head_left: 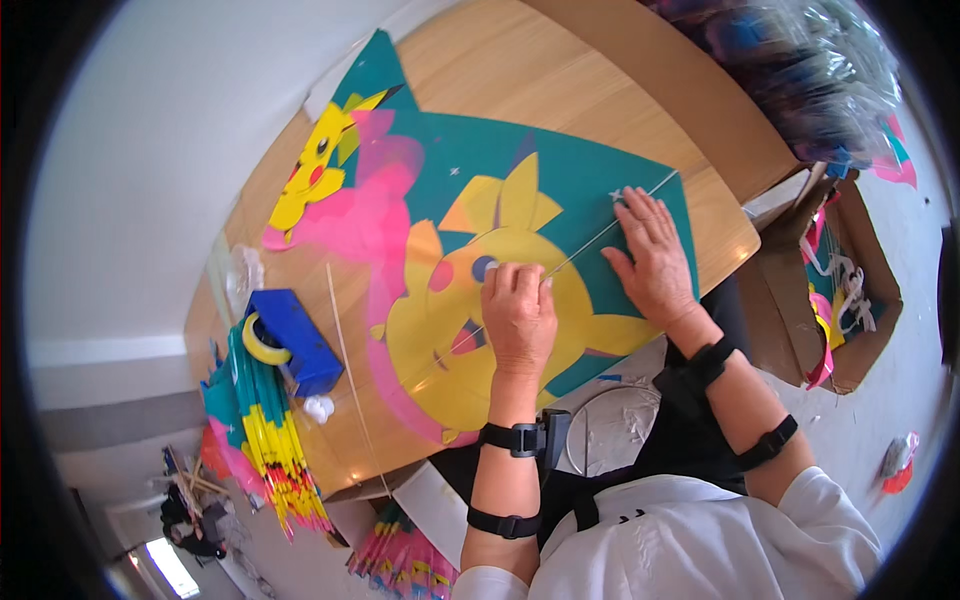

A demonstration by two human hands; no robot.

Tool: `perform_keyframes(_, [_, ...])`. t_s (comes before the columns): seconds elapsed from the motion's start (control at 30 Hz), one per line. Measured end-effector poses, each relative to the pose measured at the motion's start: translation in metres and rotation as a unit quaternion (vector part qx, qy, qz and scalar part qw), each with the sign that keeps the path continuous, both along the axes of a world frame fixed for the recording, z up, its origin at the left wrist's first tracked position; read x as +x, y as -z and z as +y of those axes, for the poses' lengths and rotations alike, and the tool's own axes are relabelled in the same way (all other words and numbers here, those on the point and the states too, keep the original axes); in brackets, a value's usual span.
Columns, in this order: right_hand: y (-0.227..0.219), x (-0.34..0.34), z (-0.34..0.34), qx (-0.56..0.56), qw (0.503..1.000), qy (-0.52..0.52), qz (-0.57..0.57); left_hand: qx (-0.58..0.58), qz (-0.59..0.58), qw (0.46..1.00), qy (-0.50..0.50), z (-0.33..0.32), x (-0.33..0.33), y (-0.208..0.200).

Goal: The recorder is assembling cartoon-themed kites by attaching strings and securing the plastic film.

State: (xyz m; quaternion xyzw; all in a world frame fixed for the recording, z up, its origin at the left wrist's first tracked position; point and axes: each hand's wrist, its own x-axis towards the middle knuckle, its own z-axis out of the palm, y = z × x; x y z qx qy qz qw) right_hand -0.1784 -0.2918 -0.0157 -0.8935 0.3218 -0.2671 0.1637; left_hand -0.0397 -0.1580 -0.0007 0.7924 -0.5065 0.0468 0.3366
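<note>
A kite sheet [580,150] in teal, pink and yellow, printed with cartoon figures, is spread over the wooden table in front of me. Across it runs a thin pale rod [590,243], slanting from the middle of the big yellow face up to the far right corner. My left hand [518,310] is closed around this rod above the printed face. Fingers stretched out, my right hand [655,255] rests flat on the teal part, close beside the rod's upper end.
On the left stand a blue tape dispenser [300,345] with a yellow tape roll and a bundle of folded kites [262,420]. A second thin rod [345,360] lies near the table's edge. An open cardboard box [865,350] and plastic-wrapped goods [800,80] are at the right.
</note>
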Motion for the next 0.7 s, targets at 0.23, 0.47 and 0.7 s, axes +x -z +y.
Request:
perform_keyframes(0.23, [-0.018, -0.013, 0.002, 0.021, 0.993, -0.035, -0.11, -0.008, -0.004, 0.995, -0.103, 0.106, 0.01, -0.014])
perform_keyframes(0.47, [-0.043, 0.016, 0.085, 0.247, 0.949, -0.142, -0.133, 0.138, -0.05, 0.875, -0.461, 0.301, 0.056, 0.008])
perform_keyframes(0.7, [-0.038, 0.081, 0.223, 0.558, 0.764, -0.315, 0.076, 0.242, 0.075, 0.872, -0.419, 0.301, 0.051, 0.009])
